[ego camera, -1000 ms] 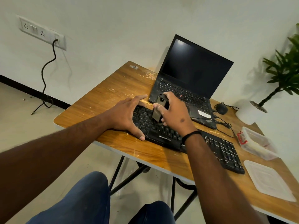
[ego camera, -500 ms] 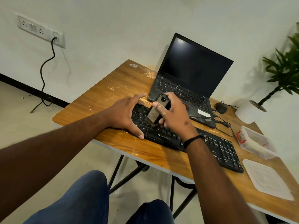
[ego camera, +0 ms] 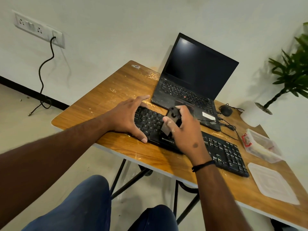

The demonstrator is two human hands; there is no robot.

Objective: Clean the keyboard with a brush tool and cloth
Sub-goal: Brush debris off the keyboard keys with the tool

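While the black keyboard lies diagonally across the wooden table, a dark brush tool is held over its left half.

The keyboard's long axis is seen running from far left to near right, pale crumbs scattered on its right-hand keys. Its left end is spanned by the left hand, fingers straight and spread, thumb pressed at the near edge. The blocky brush tool, blurred, is gripped by the curled fingers of the right hand, thumb on its near face, its long axis steep, lower end slanted down-left toward the keys.
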